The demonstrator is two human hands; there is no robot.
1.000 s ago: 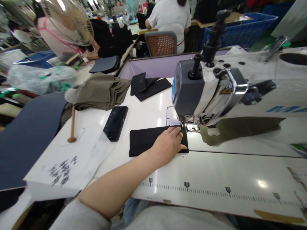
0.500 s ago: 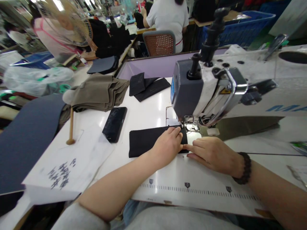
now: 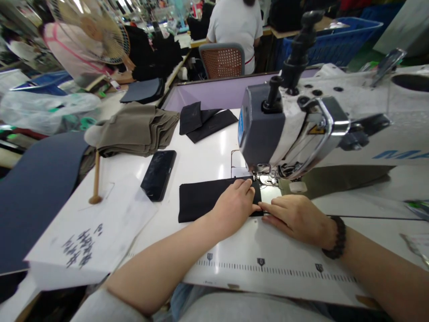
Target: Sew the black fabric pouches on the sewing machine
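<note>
A folded piece of black cloth (image 3: 199,199) lies flat on the white sewing table, its right end beside the presser foot (image 3: 256,175) of a sewing machine (image 3: 263,123). My left hand (image 3: 233,205) rests palm down on the cloth near that end, fingers stretched toward the foot and thumb at the right edge. At the cloth's lower right corner, my right hand (image 3: 295,219) holds the edge between index finger and thumb. The index fingertip meets my left thumb. What lies under my left palm is hidden.
More black cloth pieces (image 3: 209,123) lie behind, left of the machine. Leftward are a stack of brown cloth (image 3: 137,129), a phone (image 3: 158,175), a wooden-handled tool (image 3: 96,179) and a written paper sheet (image 3: 110,223). A co-worker (image 3: 234,31) sits beyond the table.
Both hands and the black cloth stay almost in place. My right hand and wrist have shifted very slightly downward. The whole view has moved a little.
</note>
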